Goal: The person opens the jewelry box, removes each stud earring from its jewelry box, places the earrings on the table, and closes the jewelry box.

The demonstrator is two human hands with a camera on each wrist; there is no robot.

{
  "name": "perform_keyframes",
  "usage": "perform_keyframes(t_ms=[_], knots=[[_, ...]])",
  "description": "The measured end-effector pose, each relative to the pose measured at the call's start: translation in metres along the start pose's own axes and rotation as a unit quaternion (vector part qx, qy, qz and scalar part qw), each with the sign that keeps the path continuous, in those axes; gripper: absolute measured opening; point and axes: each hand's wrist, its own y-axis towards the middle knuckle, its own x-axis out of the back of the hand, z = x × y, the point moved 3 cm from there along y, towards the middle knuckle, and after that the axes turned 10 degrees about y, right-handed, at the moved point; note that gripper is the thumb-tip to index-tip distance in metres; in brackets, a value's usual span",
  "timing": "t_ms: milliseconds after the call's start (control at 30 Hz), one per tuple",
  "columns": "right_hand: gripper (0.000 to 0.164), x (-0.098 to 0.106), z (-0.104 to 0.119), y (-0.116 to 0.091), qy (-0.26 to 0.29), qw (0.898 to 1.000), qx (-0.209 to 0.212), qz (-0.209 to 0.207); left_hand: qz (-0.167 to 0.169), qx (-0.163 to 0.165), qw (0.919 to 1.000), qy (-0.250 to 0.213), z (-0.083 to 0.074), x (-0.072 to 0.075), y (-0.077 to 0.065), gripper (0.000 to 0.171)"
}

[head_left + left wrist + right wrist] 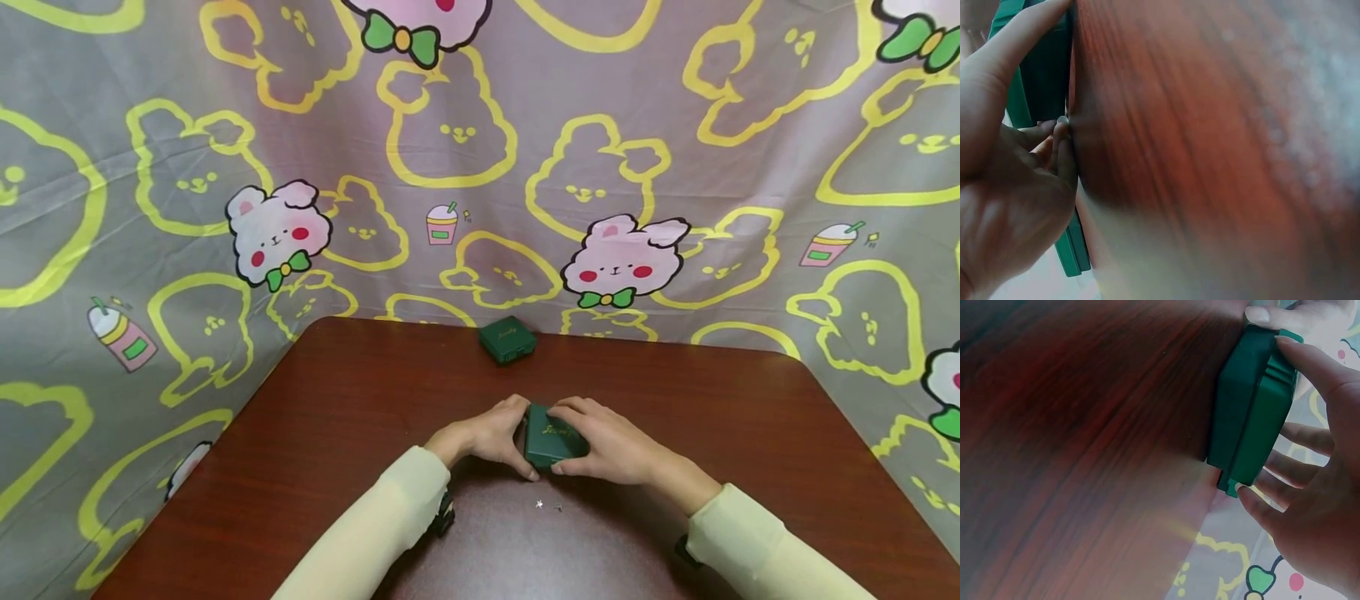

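A small green jewelry box [553, 433] with gold script on its lid sits closed on the table between both hands. My left hand [491, 432] holds its left side, thumb by the near corner and fingers by the far corner. In the left wrist view, the fingers of that hand curl low by the table beside the green wall. From the right, my right hand [611, 442] grips the box, thumb on the near side and fingers over the lid toward the far side. The right wrist view shows the thumb [1307, 356] on the front edge and a fingertip [1242, 490] at the opposite edge.
A second green box [507, 340], closed, stands near the table's far edge. A tiny silvery star-shaped piece [539, 503] and another tiny piece [558, 507] lie on the brown table [360, 392] nearer me. A patterned curtain [480, 275] hangs behind the table.
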Motion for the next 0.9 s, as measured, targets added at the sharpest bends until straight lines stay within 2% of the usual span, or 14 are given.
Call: perform_keyframes(t_ms=[333,600,767,900], knots=[[0.078,-0.001,-0.003,-0.001,0.013,1.000,0.002,0.006,0.004,-0.003,0.9999,0.011,0.000,-0.001,-0.001,0.092],[0.095,0.007,-0.012,-0.010,0.027,0.998,-0.051,0.011,0.010,-0.006,0.9996,-0.025,0.002,0.001,-0.002,0.091],[0.090,0.007,-0.017,-0.014,0.038,0.998,-0.056,0.013,0.012,-0.011,0.9994,-0.032,0.002,0.002,-0.001,0.097],[0.088,0.006,-0.017,-0.013,0.043,0.997,-0.054,0.014,0.013,-0.012,0.9993,-0.032,0.002,0.001,-0.001,0.093]])
